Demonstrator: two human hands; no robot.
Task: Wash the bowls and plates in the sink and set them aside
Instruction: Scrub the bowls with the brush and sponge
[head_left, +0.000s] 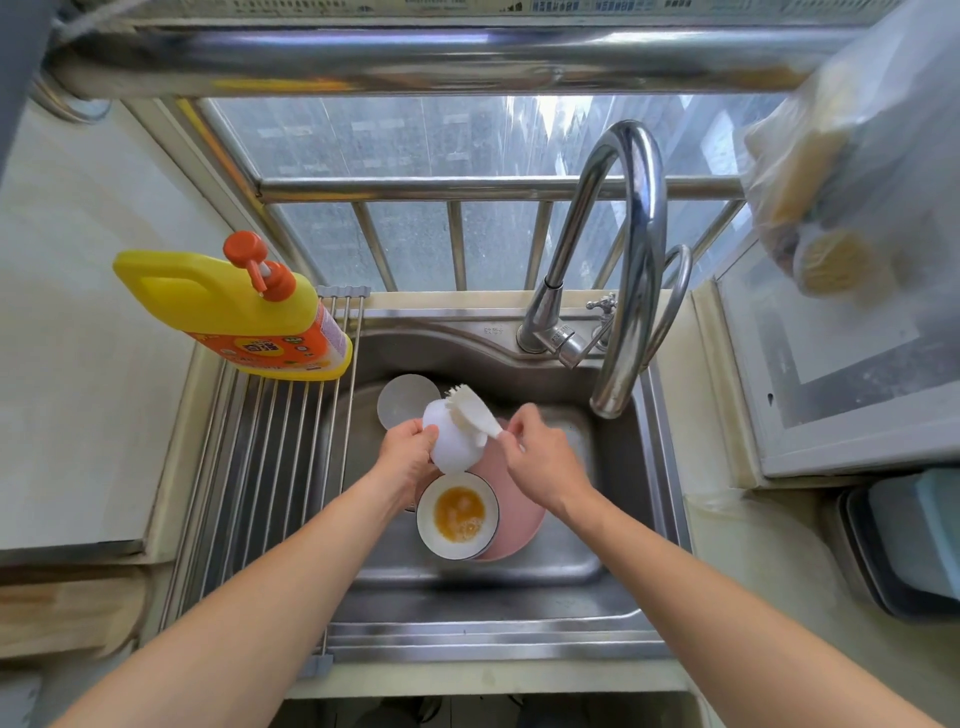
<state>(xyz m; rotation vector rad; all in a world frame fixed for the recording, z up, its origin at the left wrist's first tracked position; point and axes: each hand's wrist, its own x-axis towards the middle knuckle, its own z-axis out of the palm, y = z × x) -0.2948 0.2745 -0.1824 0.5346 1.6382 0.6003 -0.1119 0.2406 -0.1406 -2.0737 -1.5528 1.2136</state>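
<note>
While my left hand (410, 447) is gripping the white bowl (451, 441) tilted above the sink (519, 571) for brush access, my right hand (540, 457) is pinching the dish brush (475, 410), bristles touching it, over the yolk-stained bowl (457, 514) and pink plate (514, 514).

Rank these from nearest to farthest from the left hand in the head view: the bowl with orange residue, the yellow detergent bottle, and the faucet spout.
From the left hand:
1. Bowl with orange residue, just below the hand in the sink.
2. Faucet spout, across the sink to the right.
3. Yellow detergent bottle, up-left on the drying rack.
</note>
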